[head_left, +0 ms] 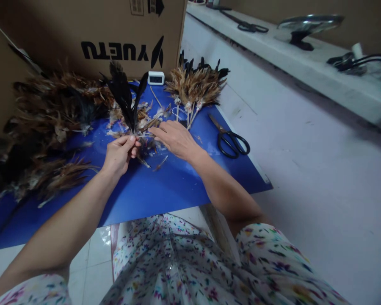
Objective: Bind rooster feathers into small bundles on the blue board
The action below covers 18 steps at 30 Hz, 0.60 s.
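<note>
Over the blue table (pixel 165 188) we list: black feathers (pixel 121 91), pinched at the base by our left hand (pixel 118 153); our right hand (pixel 175 138), apparently pinching a pale strand (pixel 143 136); step, seemingly binding; next move, calling for even tension

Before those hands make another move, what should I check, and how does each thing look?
1. Left hand pinching the black feathers near their base: ok.
2. Pale strand reaching between the hands: ok.
3. Right hand's grip on that strand: cannot tell.
4. Strand wound tightly around the base: cannot tell.
5. Scissors lying apart from both hands: ok.
6. Blue tabletop free of loose feathers: not ok, some are scattered around the hands.
</note>
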Tool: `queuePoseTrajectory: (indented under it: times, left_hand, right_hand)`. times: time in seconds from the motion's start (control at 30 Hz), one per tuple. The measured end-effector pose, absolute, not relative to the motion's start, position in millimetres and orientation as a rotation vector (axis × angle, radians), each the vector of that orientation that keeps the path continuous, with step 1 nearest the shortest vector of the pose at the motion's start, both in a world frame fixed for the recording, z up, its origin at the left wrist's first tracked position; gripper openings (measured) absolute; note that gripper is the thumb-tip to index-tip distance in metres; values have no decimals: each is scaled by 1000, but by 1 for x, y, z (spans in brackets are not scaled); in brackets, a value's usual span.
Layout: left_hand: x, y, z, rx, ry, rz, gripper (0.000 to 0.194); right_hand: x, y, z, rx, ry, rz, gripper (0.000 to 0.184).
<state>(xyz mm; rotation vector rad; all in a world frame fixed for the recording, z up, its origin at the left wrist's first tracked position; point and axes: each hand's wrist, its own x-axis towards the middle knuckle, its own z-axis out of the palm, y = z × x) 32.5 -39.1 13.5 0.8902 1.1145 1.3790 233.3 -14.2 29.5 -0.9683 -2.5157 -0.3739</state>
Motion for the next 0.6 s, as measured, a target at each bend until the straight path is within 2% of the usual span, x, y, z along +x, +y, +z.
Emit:
queuePoseTrajectory:
  times: [0.2,0.6]
  left_hand:
    - [34,-41,14,936,1120,1336,21]
    - [33,-41,6,1135,1132,1369,14]
  right_hand:
    - [233,-19,33,-964,-2499,-375,35]
    - [237,-21,38,-987,-2554,-334,32]
